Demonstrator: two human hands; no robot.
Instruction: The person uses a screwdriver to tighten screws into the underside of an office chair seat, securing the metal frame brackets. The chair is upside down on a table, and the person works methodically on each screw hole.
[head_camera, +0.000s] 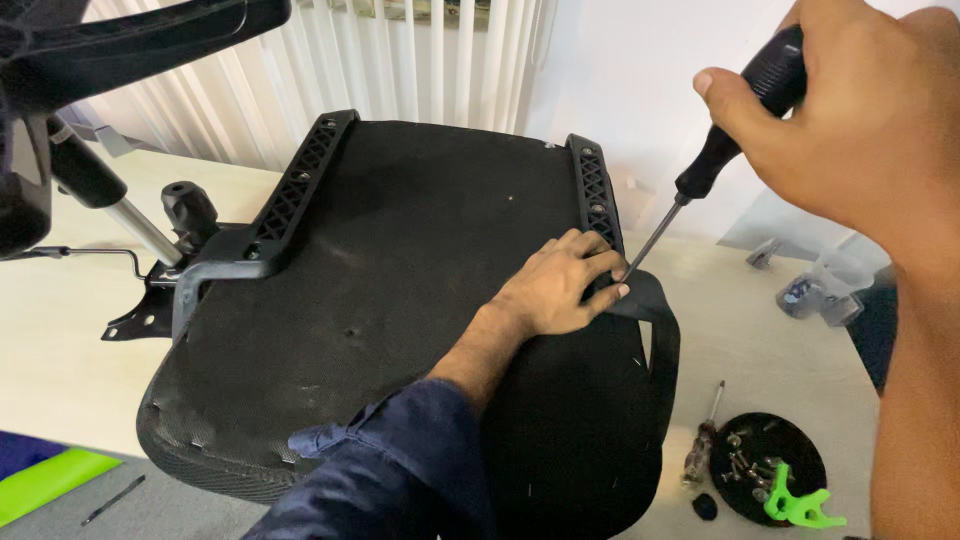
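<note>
Nearest me, my left hand (560, 285) lies flat with fingers spread on the upturned black fabric-covered chair seat (400, 300), which rests underside-up on the pale bench (60, 330); the fingertips press right at the black plastic ribbed armrest bracket (598, 195) on the seat's right edge, holding nothing, only steadying. Low on the right lie a small spare screwdriver (703, 442) and a round black dish of loose screws (768, 462) with a bright green plastic clip (795, 500). Higher up, my right hand (850, 120) has its grip closed round the black-handled long-shaft screwdriver (700, 175), whose tip comes down beside the left fingertips at the bracket. I judge the step in hand is seating the tip in a bracket screw; the next move calls for keeping the shaft in line and the seat pinned. Farthest off, the chrome gas cylinder (140, 225) angles away.
</note>
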